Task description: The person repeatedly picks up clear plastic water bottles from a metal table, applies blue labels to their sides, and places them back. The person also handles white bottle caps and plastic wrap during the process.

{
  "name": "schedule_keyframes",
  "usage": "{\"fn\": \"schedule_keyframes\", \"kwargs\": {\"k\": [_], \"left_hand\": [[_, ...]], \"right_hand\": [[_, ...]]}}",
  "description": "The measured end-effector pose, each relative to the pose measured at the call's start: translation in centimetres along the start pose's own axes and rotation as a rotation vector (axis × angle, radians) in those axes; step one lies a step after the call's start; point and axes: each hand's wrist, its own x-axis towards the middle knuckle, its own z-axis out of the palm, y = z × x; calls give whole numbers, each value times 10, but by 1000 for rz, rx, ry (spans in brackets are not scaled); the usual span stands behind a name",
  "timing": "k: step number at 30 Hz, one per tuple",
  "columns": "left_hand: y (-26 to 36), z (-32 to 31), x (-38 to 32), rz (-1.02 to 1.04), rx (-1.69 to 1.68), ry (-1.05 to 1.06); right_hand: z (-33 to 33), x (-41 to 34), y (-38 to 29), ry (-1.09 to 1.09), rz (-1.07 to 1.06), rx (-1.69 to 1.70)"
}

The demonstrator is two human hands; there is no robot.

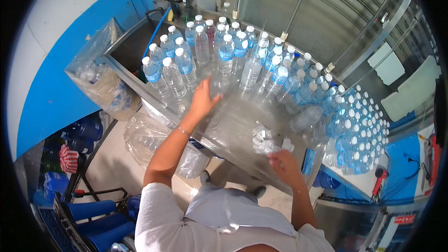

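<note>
My left hand [203,99] is over the steel counter [238,112], thumb and fingers apart, holding nothing. Just beyond its fingertips is a blurred clear plastic bottle [221,83]; whether they touch I cannot tell. Capped water bottles [226,54], many with blue labels, stand in a crowd along the counter's far side. Close to the front edge, my right hand [285,166] has half-curled fingers beside a crumpled wad of clear plastic [263,139]. Motion blur hides whether it grips any of that plastic. A small white piece [287,145] lies just above this hand.
At the left are a steel sink basin [127,54] with a blue hose [156,33] and a plastic bag [105,87]. More capped bottles [357,129] crowd the right-hand table, near a red heat gun [379,182]. A bag of clear plastic [147,143] lies below the counter.
</note>
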Motion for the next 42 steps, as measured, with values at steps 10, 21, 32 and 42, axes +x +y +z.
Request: {"fn": "schedule_keyframes", "kwargs": {"k": [10,21,32,42], "left_hand": [[-34,42,120,-228,-160,372],[39,88,-39,-10,-506,-219],[67,126,-48,-548,-842,-832],[183,139,-18,345,-477,-589]], "right_hand": [[41,18,60,354,401,-140],[79,49,77,248,448,-114],[65,25,75,283,697,204],[19,-26,92,719,717,1050]]}}
